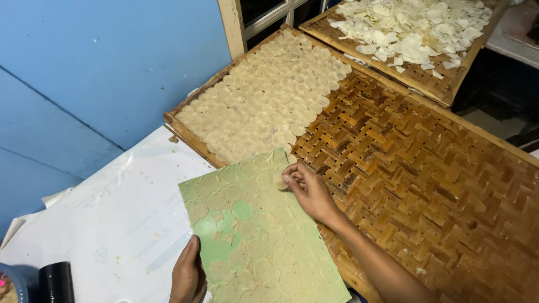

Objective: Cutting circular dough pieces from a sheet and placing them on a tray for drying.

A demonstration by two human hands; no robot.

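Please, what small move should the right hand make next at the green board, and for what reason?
Probably lift the pinched pale dough disc off the green board and lay it on the woven tray, beside the last row of discs. The right hand has its fingers at that disc near the board's top edge, the left hand steadies the lower edge, and the tray's bare weave starts just next to it.
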